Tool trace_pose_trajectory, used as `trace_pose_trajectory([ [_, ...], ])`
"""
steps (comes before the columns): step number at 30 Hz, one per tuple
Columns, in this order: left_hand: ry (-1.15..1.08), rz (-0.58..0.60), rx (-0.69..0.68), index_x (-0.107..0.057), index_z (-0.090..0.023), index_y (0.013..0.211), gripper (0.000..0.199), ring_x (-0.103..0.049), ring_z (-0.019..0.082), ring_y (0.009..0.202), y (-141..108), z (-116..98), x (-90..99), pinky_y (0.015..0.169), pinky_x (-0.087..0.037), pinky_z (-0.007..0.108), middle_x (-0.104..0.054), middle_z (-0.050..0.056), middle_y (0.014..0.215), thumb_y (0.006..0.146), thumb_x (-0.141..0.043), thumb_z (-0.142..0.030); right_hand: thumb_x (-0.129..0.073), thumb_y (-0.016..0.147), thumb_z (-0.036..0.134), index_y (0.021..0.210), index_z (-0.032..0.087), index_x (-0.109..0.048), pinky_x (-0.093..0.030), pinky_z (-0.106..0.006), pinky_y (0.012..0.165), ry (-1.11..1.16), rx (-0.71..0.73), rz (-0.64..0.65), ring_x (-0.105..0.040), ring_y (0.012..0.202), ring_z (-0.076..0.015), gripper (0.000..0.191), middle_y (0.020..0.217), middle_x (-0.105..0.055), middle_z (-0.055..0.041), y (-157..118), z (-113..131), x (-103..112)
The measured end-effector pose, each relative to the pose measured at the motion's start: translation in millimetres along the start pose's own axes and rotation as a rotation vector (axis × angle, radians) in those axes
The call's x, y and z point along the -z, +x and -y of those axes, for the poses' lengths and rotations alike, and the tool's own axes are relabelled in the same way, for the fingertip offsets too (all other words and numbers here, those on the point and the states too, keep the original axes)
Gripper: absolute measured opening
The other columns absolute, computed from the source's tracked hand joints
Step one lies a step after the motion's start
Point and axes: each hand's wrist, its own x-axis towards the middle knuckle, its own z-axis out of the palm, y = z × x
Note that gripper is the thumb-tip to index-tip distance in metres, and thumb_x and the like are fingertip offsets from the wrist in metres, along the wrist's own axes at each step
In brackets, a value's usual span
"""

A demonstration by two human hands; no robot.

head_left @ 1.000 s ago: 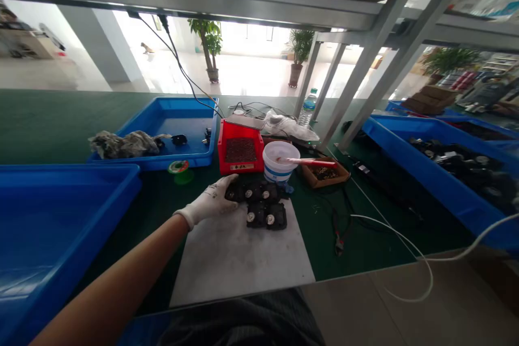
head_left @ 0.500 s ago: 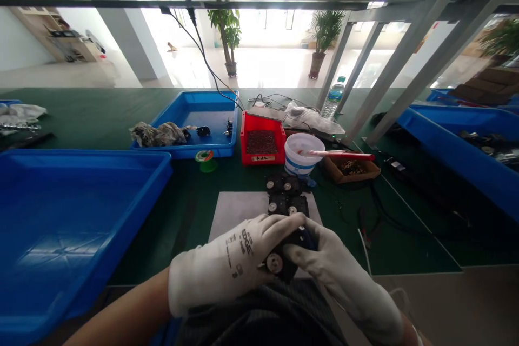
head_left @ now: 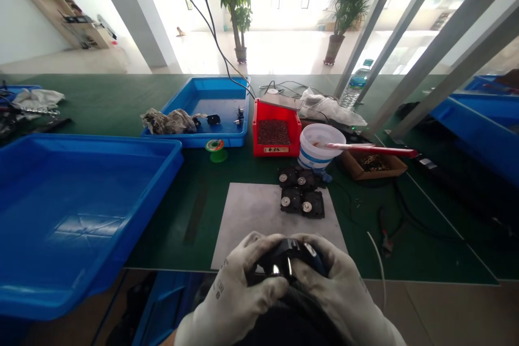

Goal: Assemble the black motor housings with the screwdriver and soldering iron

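Gloved hands [head_left: 239, 294] rose, clasping housing [head_left: 290, 257]; sheet [head_left: 253, 216] ahead

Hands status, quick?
Left hand: closed, holding the black metal-studded part.
Right hand: closed, holding the same part.

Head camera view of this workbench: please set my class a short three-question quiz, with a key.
1. True or false: the white bucket stands beyond the grey sheet.
2. What do the left hand and right hand hold together? A) a black unit B) a green spool C) a plastic bag
3. Fill the gap: the bin behind the grey sheet is ___.

Key: 1 true; 2 A; 3 red.
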Motion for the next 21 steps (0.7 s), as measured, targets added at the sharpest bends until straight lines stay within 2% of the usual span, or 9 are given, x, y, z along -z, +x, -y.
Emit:
trace_pose_trajectory([
  [2, 0.047, -0.017, -0.004, -0.075, -0.023, 0.123, 0.039, -0.070, 0.023, 0.093, 1.0, -1.3, 2.5, 0.080, -0.057, 0.030, -0.069, 0.006, 0.106, 0.085, -0.075, -0.031, -0.072, 0.093, 0.041, 0.103, 0.021, -0.077, -0.063, -0.031, 0.078, -0.046, 0.084, -0.025, -0.074, 0.085, -0.0220, 0.023, 0.093, -0.076, -0.0066, 0.3, -5.6, 0.1],
  [4, 0.098, -0.036, 0.009, -0.077, -0.023, 0.119, 0.035, -0.069, 0.022, 0.090, 5.3, 0.5, 2.7, 0.079, -0.057, 0.030, -0.069, 0.005, 0.102, 0.085, -0.073, -0.028, -0.073, 0.093, 0.041, 0.101, 0.021, -0.077, -0.062, -0.031, 0.078, -0.035, 0.104, -0.059, -0.074, 0.084, -0.0219, 0.022, 0.093, -0.075, -0.0066, 3.2, -12.7, -3.4],
  [7, 0.074, -0.092, 0.056, -0.074, -0.021, 0.123, 0.036, -0.069, 0.026, 0.106, 13.0, 9.3, -3.4, 0.094, -0.056, 0.034, -0.072, 0.007, 0.113, 0.087, -0.071, -0.028, -0.081, 0.086, 0.047, 0.096, 0.020, -0.075, -0.062, -0.033, 0.078, 0.120, -0.018, -0.111, -0.074, 0.084, -0.0230, 0.030, 0.091, -0.076, -0.0062, 10.8, -19.7, -13.5],
  [10, -0.142, -0.175, 0.115, -0.062, -0.021, 0.138, 0.053, -0.063, 0.030, 0.128, 15.5, 21.8, -16.8, 0.109, -0.051, 0.039, -0.068, 0.010, 0.136, 0.087, -0.074, -0.035, -0.090, 0.074, 0.055, 0.095, 0.019, -0.072, -0.062, -0.034, 0.076, 0.383, -0.202, -0.189, -0.073, 0.081, -0.0228, 0.045, 0.088, -0.076, -0.0044, 16.1, -19.8, -23.9],
  [13, -0.377, -0.253, 0.168, -0.056, -0.020, 0.138, 0.067, -0.062, 0.033, 0.130, 13.2, 32.5, -29.6, 0.110, -0.051, 0.041, -0.069, 0.012, 0.136, 0.080, -0.083, -0.041, -0.094, 0.068, 0.056, 0.099, 0.020, -0.069, -0.061, -0.034, 0.077, 0.557, -0.320, -0.183, -0.072, 0.082, -0.0219, 0.053, 0.092, -0.075, -0.0041, 15.4, -17.2, -27.2],
  [16, -0.557, -0.313, 0.233, -0.060, -0.021, 0.130, 0.063, -0.066, 0.032, 0.125, 10.2, 35.5, -32.8, 0.107, -0.053, 0.040, -0.072, 0.011, 0.128, 0.077, -0.088, -0.041, -0.095, 0.066, 0.056, 0.097, 0.021, -0.068, -0.056, -0.026, 0.063, 0.587, -0.370, -0.137, -0.065, 0.067, -0.0160, 0.055, 0.080, -0.070, -0.0003, 10.0, -15.5, -19.7],
  [18, -0.668, -0.336, 0.266, -0.063, -0.022, 0.131, 0.063, -0.068, 0.031, 0.123, 8.7, 31.8, -30.5, 0.105, -0.054, 0.038, -0.073, 0.009, 0.126, 0.077, -0.089, -0.042, -0.095, 0.065, 0.056, 0.103, 0.021, -0.068, -0.045, -0.020, 0.049, 0.567, -0.418, -0.153, -0.051, 0.052, -0.0098, 0.059, 0.065, -0.059, 0.0062, 5.3, -13.7, -10.4],
  [19, -0.724, -0.351, 0.277, -0.063, -0.023, 0.132, 0.063, -0.069, 0.030, 0.122, 8.2, 28.7, -29.2, 0.104, -0.054, 0.038, -0.074, 0.009, 0.126, 0.078, -0.088, -0.043, -0.095, 0.066, 0.055, 0.110, 0.022, -0.068, -0.040, -0.018, 0.046, 0.552, -0.433, -0.164, -0.046, 0.049, -0.0083, 0.061, 0.062, -0.055, 0.0081, 3.2, -12.5, -5.4],
  [21, -0.804, -0.374, 0.299, -0.062, -0.025, 0.136, 0.061, -0.071, 0.030, 0.118, 7.5, 21.4, -28.0, 0.099, -0.057, 0.037, -0.074, 0.009, 0.127, 0.083, -0.085, -0.044, -0.093, 0.070, 0.052, 0.120, 0.023, -0.068, -0.039, -0.018, 0.048, 0.510, -0.434, -0.158, -0.047, 0.052, -0.0082, 0.063, 0.068, -0.058, 0.0064, 0.2, -9.8, 3.0],
])
